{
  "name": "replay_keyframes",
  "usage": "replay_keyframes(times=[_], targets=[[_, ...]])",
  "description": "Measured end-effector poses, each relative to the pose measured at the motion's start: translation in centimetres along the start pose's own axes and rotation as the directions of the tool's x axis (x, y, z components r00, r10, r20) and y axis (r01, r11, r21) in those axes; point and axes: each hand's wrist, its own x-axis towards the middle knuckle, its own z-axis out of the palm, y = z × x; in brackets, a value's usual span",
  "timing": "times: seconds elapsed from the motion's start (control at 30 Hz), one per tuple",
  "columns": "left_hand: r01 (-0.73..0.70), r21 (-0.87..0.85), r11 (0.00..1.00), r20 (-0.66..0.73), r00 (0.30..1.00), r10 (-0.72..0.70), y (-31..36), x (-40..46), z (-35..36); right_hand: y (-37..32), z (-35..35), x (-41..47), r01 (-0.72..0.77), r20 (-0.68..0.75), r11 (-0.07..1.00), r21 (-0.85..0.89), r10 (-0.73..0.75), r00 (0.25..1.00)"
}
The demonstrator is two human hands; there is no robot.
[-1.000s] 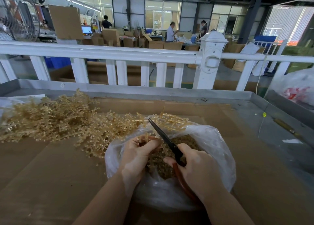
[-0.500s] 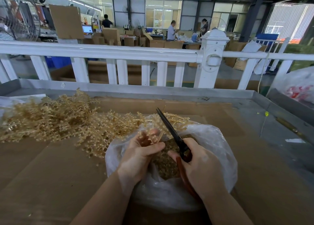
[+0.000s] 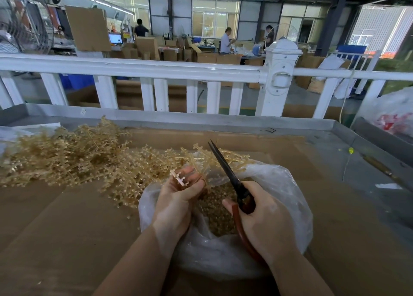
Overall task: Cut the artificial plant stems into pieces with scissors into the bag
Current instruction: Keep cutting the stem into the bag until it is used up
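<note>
So the tabletop (image 3: pixel 335 184) is taking up most of the view here, a metal-edged tray with brown cardboard (image 3: pixel 67 228) lying flat across it. Past its far edge a white fence railing (image 3: pixel 156 69) is running left to right, and beyond that a few people are standing around stacks of boxes, too far off to make out much.

Next biggest is the heap of artificial plant stems (image 3: pixel 73 159), all pale gold and tangled, sprawling over the left and middle of the cardboard and reaching right up to the bag. The bag (image 3: pixel 288 195) is clear plastic, sitting near the middle, mouth open upward, and it's holding a mound of small cut pieces (image 3: pixel 214 213) down inside.

The person's left hand (image 3: pixel 176 197) is hovering over the left rim of the bag, fingers curled around a short bit of stem (image 3: pixel 181 179), with longer sprigs sticking out toward the far side. The right hand (image 3: pixel 266 219) is over the right part of the bag, gripping the reddish-brown handles of the scissors (image 3: pixel 225 168). The dark blades are pointing up and away to the far left, looking pretty much closed, tip sitting just right of the stem the left hand is holding.

Off on the far right, another plastic bag (image 3: pixel 393 114) with something red in it is sitting beside the tabletop.
</note>
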Motion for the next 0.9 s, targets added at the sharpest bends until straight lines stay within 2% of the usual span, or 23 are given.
replay_keyframes(times=[0.2,0.37,0.63,0.9], targets=[[-0.003,-0.05,0.999,-0.071,0.997,0.0,-0.09,0.21,-0.02,-0.15,0.03,-0.1,0.037,-0.005,0.999,0.02,-0.037,0.999],[-0.021,-0.07,0.997,-0.144,0.989,0.011,0.01,0.3,0.12,0.0,0.28,-0.18,0.101,0.037,0.994,-0.04,-0.1,0.994],[-0.066,-0.097,0.993,-0.117,0.992,0.054,0.35,0.23,0.36,0.12,0.62,-0.22,0.142,0.069,0.98,-0.138,-0.133,0.989],[-0.033,-0.116,0.993,-0.073,0.997,0.025,0.5,-0.1,0.33,0.04,0.66,-0.21,0.146,0.08,0.976,-0.159,-0.135,0.988]])
